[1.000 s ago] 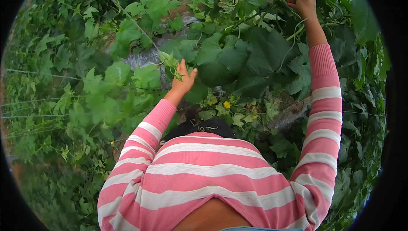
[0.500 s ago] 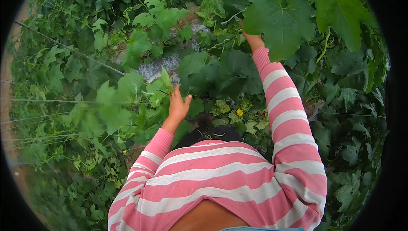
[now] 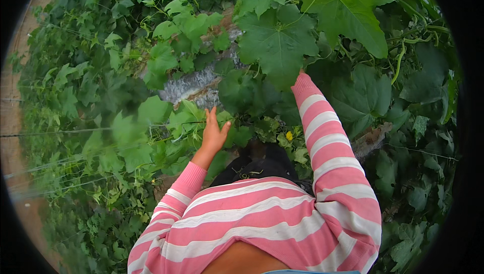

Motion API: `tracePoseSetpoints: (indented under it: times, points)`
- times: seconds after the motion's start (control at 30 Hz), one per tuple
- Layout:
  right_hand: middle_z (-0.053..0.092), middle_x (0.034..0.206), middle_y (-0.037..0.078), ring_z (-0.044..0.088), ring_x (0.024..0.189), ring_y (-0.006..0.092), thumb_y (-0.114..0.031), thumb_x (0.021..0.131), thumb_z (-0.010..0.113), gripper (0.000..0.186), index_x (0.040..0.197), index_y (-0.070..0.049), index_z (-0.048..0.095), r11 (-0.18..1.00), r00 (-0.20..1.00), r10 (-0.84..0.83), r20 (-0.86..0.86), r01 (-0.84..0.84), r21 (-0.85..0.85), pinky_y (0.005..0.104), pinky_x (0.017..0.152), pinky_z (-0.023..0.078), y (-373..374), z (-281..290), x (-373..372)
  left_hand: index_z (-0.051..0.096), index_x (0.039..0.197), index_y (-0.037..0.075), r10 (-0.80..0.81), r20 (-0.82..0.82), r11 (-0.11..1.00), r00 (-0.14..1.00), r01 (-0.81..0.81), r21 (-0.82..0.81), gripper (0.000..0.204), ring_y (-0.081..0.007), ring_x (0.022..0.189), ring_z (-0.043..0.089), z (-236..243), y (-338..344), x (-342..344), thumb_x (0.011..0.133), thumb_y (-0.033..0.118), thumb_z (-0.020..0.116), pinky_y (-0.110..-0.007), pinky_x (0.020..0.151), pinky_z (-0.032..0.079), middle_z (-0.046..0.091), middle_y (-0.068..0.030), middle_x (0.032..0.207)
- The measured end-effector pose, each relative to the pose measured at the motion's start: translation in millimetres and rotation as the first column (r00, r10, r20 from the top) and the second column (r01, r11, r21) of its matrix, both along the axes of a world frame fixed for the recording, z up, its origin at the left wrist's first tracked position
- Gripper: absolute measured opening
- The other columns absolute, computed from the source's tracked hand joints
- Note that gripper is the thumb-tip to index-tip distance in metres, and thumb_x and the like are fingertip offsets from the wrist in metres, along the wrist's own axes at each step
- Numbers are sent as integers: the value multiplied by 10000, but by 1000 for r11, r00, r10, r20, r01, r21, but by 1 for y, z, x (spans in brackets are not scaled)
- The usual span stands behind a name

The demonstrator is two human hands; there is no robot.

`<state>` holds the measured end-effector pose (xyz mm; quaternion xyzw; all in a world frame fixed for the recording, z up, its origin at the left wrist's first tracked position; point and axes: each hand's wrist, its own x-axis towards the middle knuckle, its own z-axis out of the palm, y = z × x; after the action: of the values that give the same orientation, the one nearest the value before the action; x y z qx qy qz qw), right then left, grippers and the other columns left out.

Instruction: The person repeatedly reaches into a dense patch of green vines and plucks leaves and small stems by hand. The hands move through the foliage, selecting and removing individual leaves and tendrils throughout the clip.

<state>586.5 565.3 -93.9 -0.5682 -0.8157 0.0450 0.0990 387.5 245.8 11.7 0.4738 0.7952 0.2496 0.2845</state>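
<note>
Hanging leaf (image 3: 278, 37) obscures right hand (image 3: 302, 72); left hand (image 3: 214, 135) spread.

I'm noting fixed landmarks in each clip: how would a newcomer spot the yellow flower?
Start at the pink-and-white striped sweater and follow its right sleeve upward. Between that sleeve and the left hand, nearer the sleeve, sits the small yellow flower. Its bright yellow sets it apart from the green leaves around it.

Even daylight falls on a brown dirt strip (image 3: 11, 110) and silvery-grey ground sheeting (image 3: 187, 84).
</note>
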Motion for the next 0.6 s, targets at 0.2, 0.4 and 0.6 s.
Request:
tracePoseSetpoints:
  times: [0.2, 0.4, 0.6]
  points:
    - [659, 744, 160, 627, 716, 292, -417, 835, 581, 436, 727, -5, 674, 954, 969, 63, -240, -128, -270, 400, 703, 493, 23, -48, -25, 240, 1384, 29, -6, 91, 989, 996, 19, -146, 730, -421, 1031, 561, 18, 22, 57, 826, 270, 644, -419, 845, 464, 282, -330, 1380]
    - [650, 663, 129, 638, 603, 221, -361, 836, 636, 407, 809, 45, 624, 505, 848, -373, -377, -155, -849, 345, 558, 492, 30, -27, -38, 387, 1297, -7, -74, 475, 997, 877, 51, 60, 506, -335, 1068, 566, -39, 71, 111, 859, 141, 595, -361, 844, 470, 549, -237, 1178]
    - [639, 647, 114, 623, 548, 190, -379, 849, 616, 441, 840, 61, 598, 431, 855, -343, -389, -225, -874, 337, 492, 486, 6, 41, -65, 520, 1161, -24, 360, 699, 873, 618, -488, -18, 306, -246, 1036, 575, -121, 159, 131, 899, 131, 545, -297, 883, 425, 603, -165, 1103]
